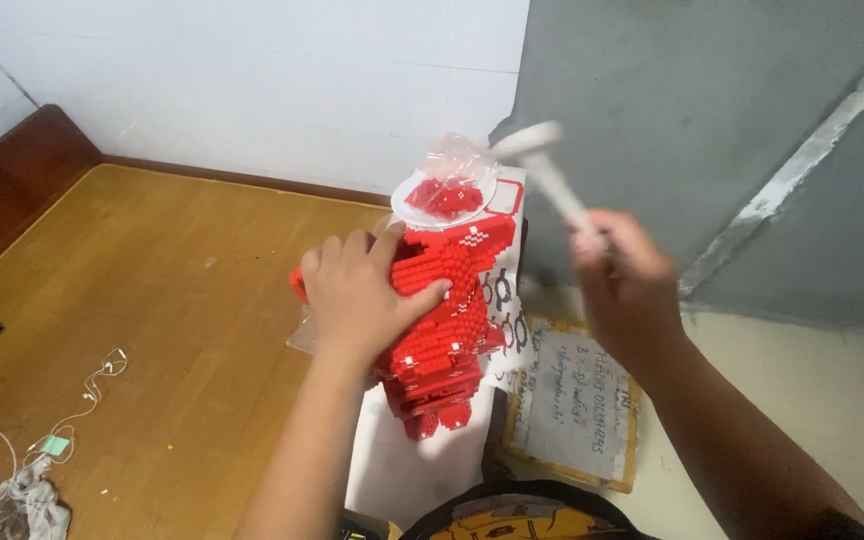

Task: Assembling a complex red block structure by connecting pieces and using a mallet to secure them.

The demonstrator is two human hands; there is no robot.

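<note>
Your red brick model [442, 320] already stands tall and looks largely built: many rows are stacked, with a few white studs showing near its top. It stands at the right edge of the wooden bench [152, 330], on a white sheet [402, 470]. I judge that some building is left, since loose red pieces [447, 197] still lie in the small white dish [444, 200] just behind the model's top, with a clear bag [457, 155] over them.

Your left hand [357, 295] lies flat on the model's side, fingers [422, 297] spread and pressing it steady. Your right hand [622, 275] is raised to the right, fingers closed round the handle of a white hammer [542, 165], which is blurred.

Count: one model, one dish, one bag, one hammer, one printed card [572, 400] by the bench's right edge, and one tangle of white earphone cable [42, 440] at the near left corner. The loose pieces are too small to count.
</note>
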